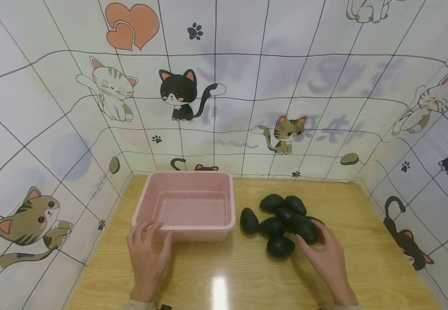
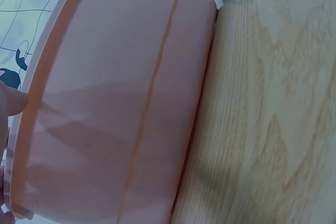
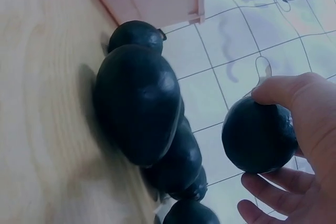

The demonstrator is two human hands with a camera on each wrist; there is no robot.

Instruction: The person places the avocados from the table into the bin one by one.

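One avocado held: your right hand (image 3: 294, 145), fingers curled round an avocado (image 3: 258, 135) at the pile's right edge.
Bin: pink bin (image 1: 189, 206) lies leftward, your left hand (image 1: 146, 254) with spread fingers touching its near rim.

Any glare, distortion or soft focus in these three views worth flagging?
Head view: wide-angle bending of the backdrop grid, and a bright glare streak on the table between the hands. Left wrist view: the pink bin fills the frame, crossed by soft shadows. Right wrist view: the avocado held by the right hand is slightly soft, and the pile casts a shadow on the wood.
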